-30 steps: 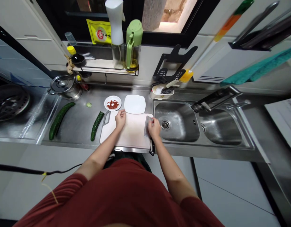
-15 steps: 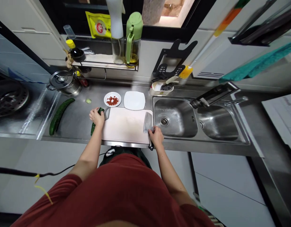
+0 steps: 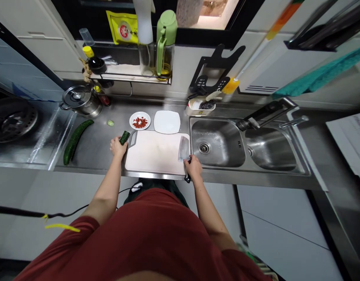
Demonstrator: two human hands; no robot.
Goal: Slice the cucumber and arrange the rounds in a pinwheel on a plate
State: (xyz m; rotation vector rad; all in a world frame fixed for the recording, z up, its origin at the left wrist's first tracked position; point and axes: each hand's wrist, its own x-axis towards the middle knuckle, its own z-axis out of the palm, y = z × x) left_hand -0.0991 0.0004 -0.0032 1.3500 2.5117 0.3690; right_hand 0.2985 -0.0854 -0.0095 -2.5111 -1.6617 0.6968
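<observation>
My left hand (image 3: 117, 147) is closed around a piece of cucumber (image 3: 124, 137), just off the left edge of the white cutting board (image 3: 156, 152). My right hand (image 3: 194, 168) grips the handle of a cleaver (image 3: 183, 149), whose blade lies flat on the board's right end. A whole cucumber (image 3: 76, 142) rests on the steel counter at the left. Behind the board stand a plate with red chopped pieces (image 3: 140, 121) and a bare white square plate (image 3: 167, 122). A small green cucumber end (image 3: 110, 123) lies on the counter.
A lidded steel pot (image 3: 82, 102) stands at the back left. The double sink (image 3: 219, 142) with its faucet (image 3: 266, 113) is right of the board. Above hangs a shelf with bottles (image 3: 165, 47). A utensil holder (image 3: 200, 107) sits behind the sink.
My left hand has shifted slightly left with the cucumber piece, which now shows above my fingers. My right hand and the cleaver have hardly moved. The view has shifted slightly.
</observation>
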